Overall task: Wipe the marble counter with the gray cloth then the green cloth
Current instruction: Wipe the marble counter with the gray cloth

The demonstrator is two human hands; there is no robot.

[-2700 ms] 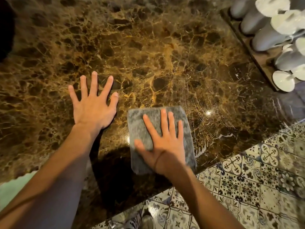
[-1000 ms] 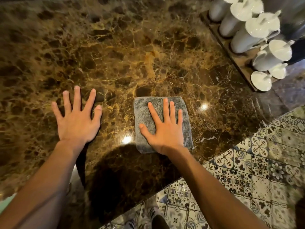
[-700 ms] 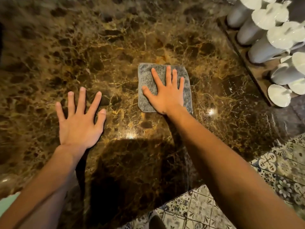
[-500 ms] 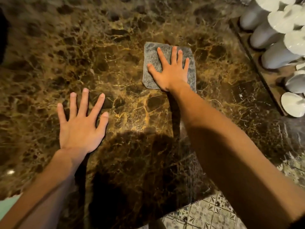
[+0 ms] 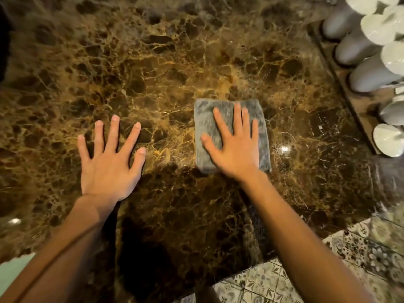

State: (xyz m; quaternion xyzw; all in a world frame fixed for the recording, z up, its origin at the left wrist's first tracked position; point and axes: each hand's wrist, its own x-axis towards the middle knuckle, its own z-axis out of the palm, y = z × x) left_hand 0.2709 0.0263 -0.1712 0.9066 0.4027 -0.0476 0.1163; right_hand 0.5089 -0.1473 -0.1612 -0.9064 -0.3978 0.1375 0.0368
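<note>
The folded gray cloth [image 5: 220,121] lies flat on the brown marble counter [image 5: 153,68], right of centre. My right hand [image 5: 235,145] presses down on it, palm flat and fingers spread, covering its near half. My left hand [image 5: 109,162] rests flat on the bare marble, a hand's width to the left of the cloth, fingers apart and holding nothing. A pale green patch [image 5: 13,270] shows at the bottom left corner, beyond the counter's edge; I cannot tell what it is.
A wooden tray [image 5: 341,84] with several grey-and-white cups [image 5: 369,77] lying on their sides runs along the counter's right side. The counter's near edge drops to a patterned tile floor [image 5: 360,259] at the lower right. Wet streaks glisten right of the cloth.
My right hand pushed the gray cloth away across the counter, then drew it back toward me, level with my left hand's fingers. My left hand stayed planted.
</note>
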